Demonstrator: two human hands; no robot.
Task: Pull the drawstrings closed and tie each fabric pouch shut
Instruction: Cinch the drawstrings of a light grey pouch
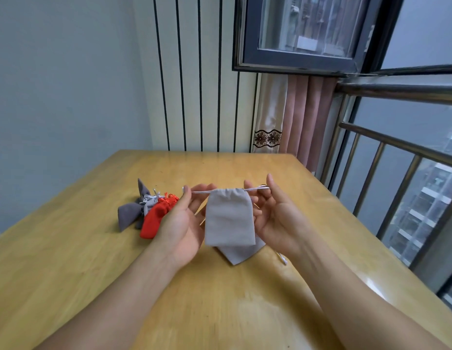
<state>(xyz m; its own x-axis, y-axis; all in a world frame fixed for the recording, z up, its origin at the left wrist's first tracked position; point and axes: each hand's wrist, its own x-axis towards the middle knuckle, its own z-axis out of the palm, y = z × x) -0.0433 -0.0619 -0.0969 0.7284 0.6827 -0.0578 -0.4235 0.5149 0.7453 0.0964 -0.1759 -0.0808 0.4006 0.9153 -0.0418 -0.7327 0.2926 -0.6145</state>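
Grey pouch: held up above the tabletop, mouth gathered.
Drawstrings: pinched taut by left hand and right hand fingers.
Far left: tied pouches heaped.

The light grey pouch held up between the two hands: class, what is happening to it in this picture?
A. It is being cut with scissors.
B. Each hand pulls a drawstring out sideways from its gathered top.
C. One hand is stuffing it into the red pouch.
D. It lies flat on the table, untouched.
B: the left hand and right hand each pinch a white drawstring stretched sideways from the gathered top of the light grey pouch.
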